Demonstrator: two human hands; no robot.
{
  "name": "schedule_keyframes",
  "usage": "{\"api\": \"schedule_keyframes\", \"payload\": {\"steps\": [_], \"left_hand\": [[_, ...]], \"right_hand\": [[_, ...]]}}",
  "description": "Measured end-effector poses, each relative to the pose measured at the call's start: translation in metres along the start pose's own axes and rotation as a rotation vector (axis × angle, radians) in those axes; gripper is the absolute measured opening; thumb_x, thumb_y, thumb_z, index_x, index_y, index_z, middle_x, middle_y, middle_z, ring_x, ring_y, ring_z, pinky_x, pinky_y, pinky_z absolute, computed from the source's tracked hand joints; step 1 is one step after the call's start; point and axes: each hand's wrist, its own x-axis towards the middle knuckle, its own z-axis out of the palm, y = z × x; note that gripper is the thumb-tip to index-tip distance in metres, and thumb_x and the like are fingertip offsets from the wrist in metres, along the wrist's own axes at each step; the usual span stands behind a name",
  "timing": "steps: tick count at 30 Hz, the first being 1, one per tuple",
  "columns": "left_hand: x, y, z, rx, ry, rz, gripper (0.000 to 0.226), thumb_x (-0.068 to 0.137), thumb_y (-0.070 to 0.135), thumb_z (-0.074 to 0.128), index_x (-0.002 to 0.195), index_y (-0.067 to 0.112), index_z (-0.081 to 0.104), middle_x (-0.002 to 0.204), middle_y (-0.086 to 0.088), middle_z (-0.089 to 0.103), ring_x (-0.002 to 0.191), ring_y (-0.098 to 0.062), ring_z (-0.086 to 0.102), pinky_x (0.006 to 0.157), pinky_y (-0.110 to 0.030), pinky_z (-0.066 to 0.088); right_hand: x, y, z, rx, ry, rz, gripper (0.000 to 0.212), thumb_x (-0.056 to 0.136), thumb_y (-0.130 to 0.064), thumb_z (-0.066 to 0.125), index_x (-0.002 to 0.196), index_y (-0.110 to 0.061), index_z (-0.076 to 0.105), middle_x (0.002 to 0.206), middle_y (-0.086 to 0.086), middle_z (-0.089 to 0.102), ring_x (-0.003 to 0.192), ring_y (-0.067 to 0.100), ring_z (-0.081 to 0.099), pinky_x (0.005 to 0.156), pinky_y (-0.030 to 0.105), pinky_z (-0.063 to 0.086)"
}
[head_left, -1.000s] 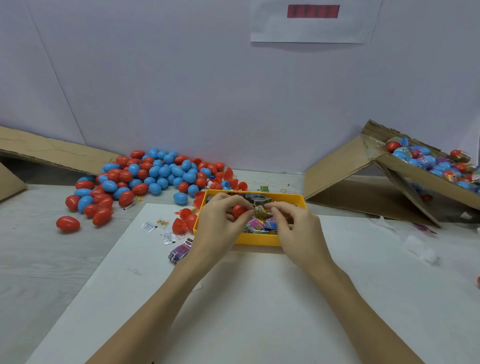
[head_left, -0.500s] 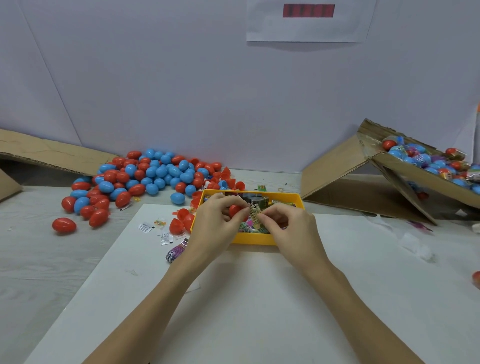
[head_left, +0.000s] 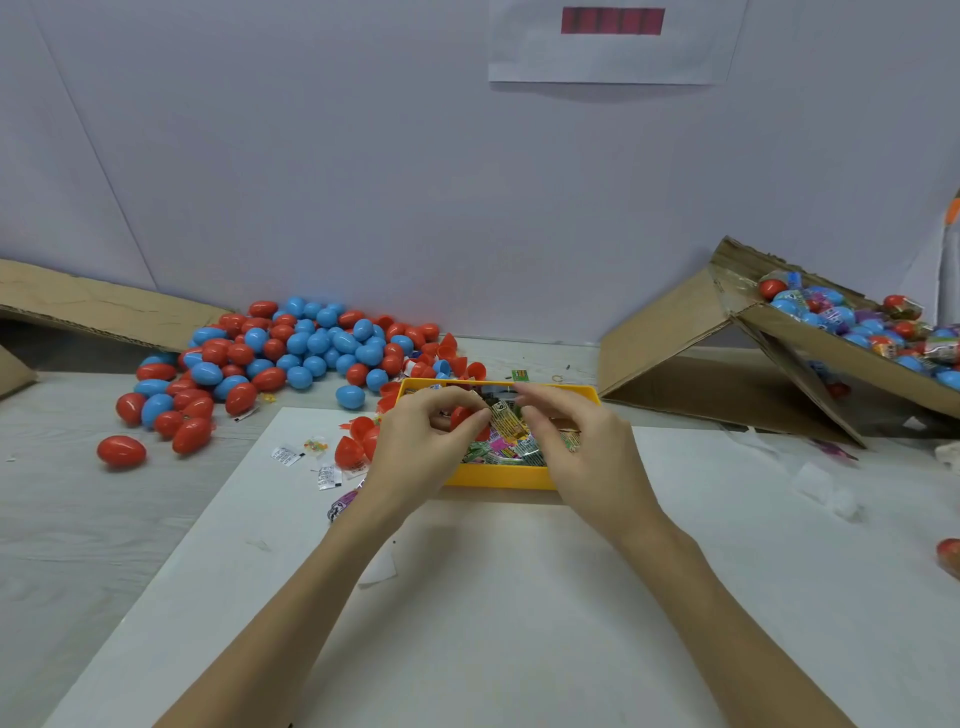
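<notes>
A yellow tray (head_left: 498, 477) full of small colourful packets sits at the far edge of the white board. Both hands hover over it. My left hand (head_left: 421, 441) grips a red egg half (head_left: 461, 417) in its curled fingers, and its fingertips press a small printed packet (head_left: 505, 422) against the shell. My right hand (head_left: 582, 447) is just right of the packet, with the index finger stretched out and the other fingers loosely bent. Whether its thumb touches the packet is unclear.
A heap of red and blue plastic eggs (head_left: 291, 358) lies at the back left, with loose red halves (head_left: 349, 451) and small sachets (head_left: 287, 454) by the tray. A tipped cardboard box (head_left: 779, 338) at the right holds wrapped eggs. Flat cardboard (head_left: 93, 306) lies far left.
Both hands pinched the packet together over the tray earlier. Now my right hand's fingers have loosened and spread, while my left hand keeps the red half and the packet.
</notes>
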Motion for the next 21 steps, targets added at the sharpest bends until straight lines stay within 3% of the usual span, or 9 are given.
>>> {"api": "schedule_keyframes", "payload": {"steps": [4,8,11,15,18,21], "left_hand": [[0.0001,0.0007,0.0019,-0.029,-0.049,0.010,0.007,0.092,0.021,0.075,0.097,0.023,0.079,0.086,0.014,0.073,0.078,-0.002,0.069,0.064,-0.015,0.054],[0.0003,0.0006,0.0030,-0.091,-0.057,-0.005,0.004,0.092,0.028,0.074,0.094,0.030,0.077,0.085,0.018,0.073,0.080,-0.007,0.069,0.064,-0.017,0.056],[-0.0003,0.0019,0.0038,-0.142,-0.033,-0.047,0.016,0.094,0.042,0.069,0.091,0.029,0.077,0.085,0.014,0.074,0.082,-0.006,0.070,0.064,-0.016,0.056],[-0.0012,0.0070,0.0056,-0.266,-0.138,-0.164,0.037,0.093,0.053,0.064,0.084,0.020,0.080,0.085,0.003,0.076,0.082,-0.009,0.073,0.066,-0.020,0.058],[-0.0011,0.0074,0.0055,-0.368,-0.168,-0.219,0.027,0.094,0.040,0.070,0.092,0.015,0.081,0.090,-0.005,0.077,0.087,-0.015,0.073,0.066,-0.021,0.058],[0.0005,0.0068,0.0012,-0.426,-0.176,-0.267,0.017,0.092,0.028,0.073,0.095,0.013,0.080,0.091,-0.006,0.077,0.090,-0.017,0.073,0.067,-0.021,0.058]], "right_hand": [[-0.0004,-0.0013,0.0073,0.089,-0.034,0.099,0.009,0.092,-0.018,0.076,0.101,-0.018,0.079,0.088,-0.013,0.075,0.084,0.003,0.069,0.077,0.020,0.056],[-0.0008,0.0021,0.0053,0.154,0.003,0.146,0.004,0.092,-0.018,0.076,0.095,-0.017,0.079,0.085,-0.011,0.075,0.084,0.006,0.071,0.077,0.023,0.058],[-0.0017,0.0022,0.0035,-0.011,0.104,0.016,0.005,0.091,-0.014,0.077,0.095,-0.016,0.078,0.094,-0.008,0.072,0.087,0.006,0.068,0.077,0.020,0.054],[-0.0037,-0.0016,0.0040,-0.223,0.170,-0.200,0.009,0.088,-0.009,0.080,0.097,-0.012,0.079,0.093,0.003,0.067,0.088,0.020,0.066,0.078,0.034,0.057],[-0.0040,-0.0029,0.0060,-0.308,0.143,-0.291,0.014,0.086,-0.009,0.080,0.099,-0.011,0.079,0.092,0.008,0.065,0.087,0.026,0.065,0.074,0.041,0.058],[-0.0038,-0.0016,0.0054,-0.260,0.080,-0.310,0.019,0.090,-0.006,0.075,0.108,-0.011,0.078,0.101,0.007,0.066,0.098,0.024,0.064,0.084,0.039,0.056]]}}
